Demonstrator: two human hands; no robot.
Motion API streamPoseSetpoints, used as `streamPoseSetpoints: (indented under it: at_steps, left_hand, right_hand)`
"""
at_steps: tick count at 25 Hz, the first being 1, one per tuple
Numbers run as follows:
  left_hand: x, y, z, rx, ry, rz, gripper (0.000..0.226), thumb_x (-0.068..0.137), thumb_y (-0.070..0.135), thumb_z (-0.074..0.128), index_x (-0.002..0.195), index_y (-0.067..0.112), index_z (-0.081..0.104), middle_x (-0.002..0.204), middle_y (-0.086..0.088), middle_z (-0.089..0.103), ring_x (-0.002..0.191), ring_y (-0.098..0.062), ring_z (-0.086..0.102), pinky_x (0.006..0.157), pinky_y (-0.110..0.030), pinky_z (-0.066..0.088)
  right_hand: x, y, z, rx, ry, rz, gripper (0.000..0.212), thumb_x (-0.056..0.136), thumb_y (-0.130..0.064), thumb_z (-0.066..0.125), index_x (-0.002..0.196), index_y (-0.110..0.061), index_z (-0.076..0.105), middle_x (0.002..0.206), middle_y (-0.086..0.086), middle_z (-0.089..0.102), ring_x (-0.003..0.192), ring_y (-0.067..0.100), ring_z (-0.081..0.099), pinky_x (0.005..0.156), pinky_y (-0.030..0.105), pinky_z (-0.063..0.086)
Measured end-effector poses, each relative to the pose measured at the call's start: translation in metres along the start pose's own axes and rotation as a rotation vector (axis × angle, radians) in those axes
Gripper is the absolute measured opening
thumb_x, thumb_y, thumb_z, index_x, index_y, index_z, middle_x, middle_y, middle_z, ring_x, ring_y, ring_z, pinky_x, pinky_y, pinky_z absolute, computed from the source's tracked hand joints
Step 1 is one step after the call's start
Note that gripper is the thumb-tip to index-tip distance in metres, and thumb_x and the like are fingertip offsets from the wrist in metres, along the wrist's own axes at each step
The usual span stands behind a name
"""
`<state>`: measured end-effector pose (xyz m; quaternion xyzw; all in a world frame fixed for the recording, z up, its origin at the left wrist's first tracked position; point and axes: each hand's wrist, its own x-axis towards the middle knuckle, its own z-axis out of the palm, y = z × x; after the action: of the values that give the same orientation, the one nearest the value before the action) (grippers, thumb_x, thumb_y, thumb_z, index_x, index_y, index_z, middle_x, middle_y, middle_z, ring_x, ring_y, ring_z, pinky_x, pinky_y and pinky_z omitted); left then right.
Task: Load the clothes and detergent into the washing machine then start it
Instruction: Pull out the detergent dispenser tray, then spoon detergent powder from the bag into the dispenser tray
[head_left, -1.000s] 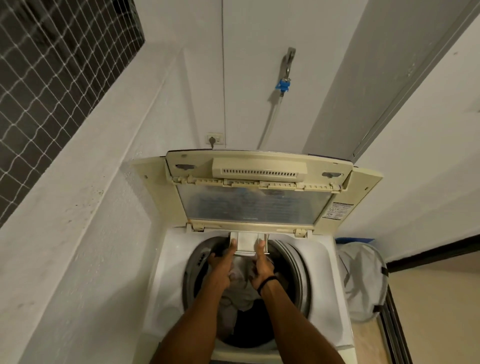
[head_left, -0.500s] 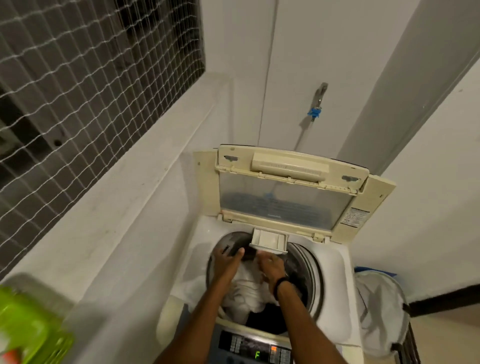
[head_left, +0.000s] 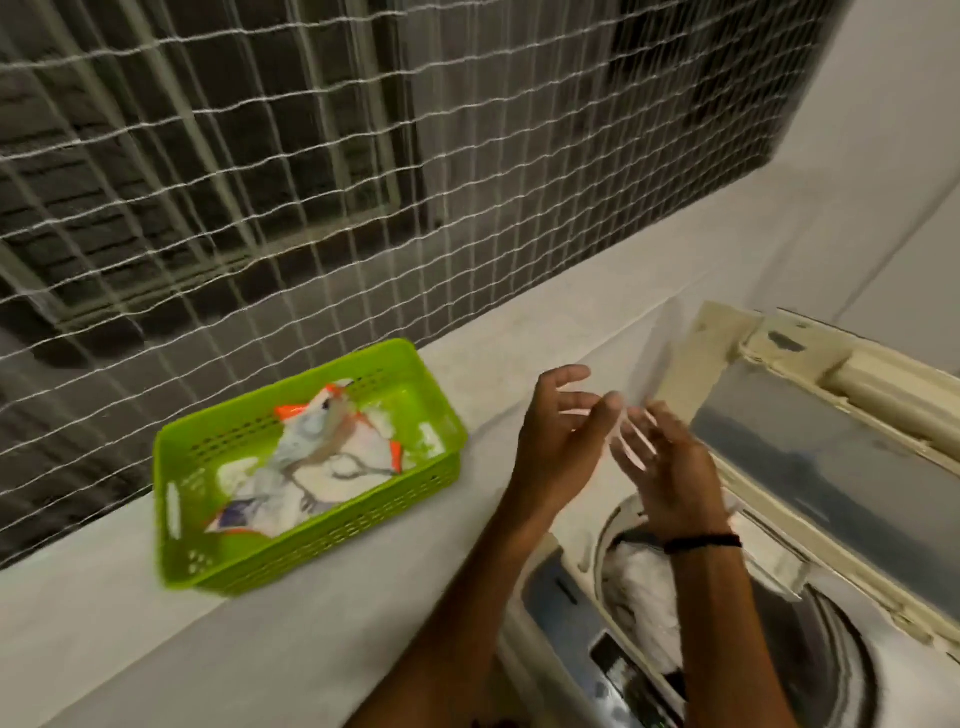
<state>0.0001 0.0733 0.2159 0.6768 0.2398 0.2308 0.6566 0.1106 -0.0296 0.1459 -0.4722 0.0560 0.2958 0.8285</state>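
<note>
- Both hands are up in the air between basket and machine, and both are empty: the left hand (head_left: 558, 423) is spread with fingers loosely curled, the right hand (head_left: 667, 467) open too, fingers blurred.
- Clothes (head_left: 647, 597) are already in the drum of the washing machine (head_left: 810, 670), lid (head_left: 831, 457) standing open behind the hands.
- So detergent looks like the step due. The crumpled detergent packet (head_left: 317, 462) lies in the green basket (head_left: 270, 545) on the counter (head_left: 156, 649).
- The key relation: the packet sits to the left of both hands, well apart, its long axis slanting from near-left to far-right.
- The left hand is clearly nearer, so my call is that it makes the reach.
</note>
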Motion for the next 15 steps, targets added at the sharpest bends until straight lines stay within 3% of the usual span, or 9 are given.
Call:
streamPoseSetpoints:
  at_steps: [5,8,10,11,13,15]
  left_hand:
    - [-0.033,0.051,-0.088,-0.082,0.139,0.157,0.030,0.089,0.031,0.069,0.118,0.028,0.060,0.097,-0.001,0.072,0.080,-0.009,0.068,0.073,-0.023,0.053]
    - [-0.052,0.070,-0.146,-0.108,0.288,0.236,0.024,0.088,0.018,0.071,0.109,0.026,0.063,0.087,0.004,0.069,0.072,-0.004,0.059,0.066,-0.020,0.050]
    - [-0.060,0.073,-0.184,0.026,0.439,0.243,0.021,0.089,0.012,0.072,0.104,0.026,0.064,0.081,0.009,0.065,0.068,-0.002,0.052,0.063,-0.017,0.048]
    - [-0.063,0.069,-0.204,0.139,0.499,0.212,0.020,0.089,0.015,0.072,0.102,0.028,0.065,0.080,0.011,0.065,0.068,-0.003,0.053,0.067,-0.019,0.050]
    - [-0.066,0.056,-0.237,0.378,0.561,0.063,0.012,0.089,0.029,0.072,0.099,0.033,0.068,0.085,0.016,0.069,0.075,-0.003,0.061,0.073,-0.034,0.057]
    - [-0.068,0.043,-0.258,0.559,0.540,-0.112,0.006,0.086,0.042,0.070,0.091,0.038,0.069,0.089,0.018,0.070,0.089,-0.008,0.067,0.076,-0.045,0.059]
  right_hand:
    - [-0.041,-0.008,0.093,-0.358,-0.284,-0.103,0.025,0.094,-0.022,0.060,0.115,-0.013,0.068,0.100,0.007,0.071,0.085,0.018,0.066,0.076,0.031,0.053]
    - [-0.057,-0.008,0.145,-0.698,-0.547,-0.306,0.011,0.082,-0.014,0.067,0.092,-0.011,0.071,0.085,0.008,0.071,0.070,0.014,0.062,0.064,0.027,0.050]
    - [-0.058,0.002,0.179,-1.059,-0.725,-0.553,0.013,0.078,-0.006,0.064,0.078,-0.018,0.069,0.077,-0.001,0.069,0.065,0.003,0.061,0.062,0.017,0.046]
    - [-0.058,0.011,0.196,-1.250,-0.796,-0.659,0.015,0.079,-0.005,0.063,0.076,-0.018,0.070,0.078,-0.001,0.070,0.069,0.002,0.063,0.065,0.015,0.045]
    - [-0.059,0.031,0.223,-1.710,-0.929,-0.761,0.012,0.086,-0.014,0.060,0.087,-0.014,0.073,0.095,0.005,0.072,0.092,0.020,0.067,0.078,0.026,0.046]
    - [-0.062,0.049,0.240,-2.119,-0.999,-0.701,0.024,0.090,-0.023,0.060,0.107,-0.007,0.065,0.115,0.014,0.066,0.109,0.034,0.059,0.087,0.033,0.044]
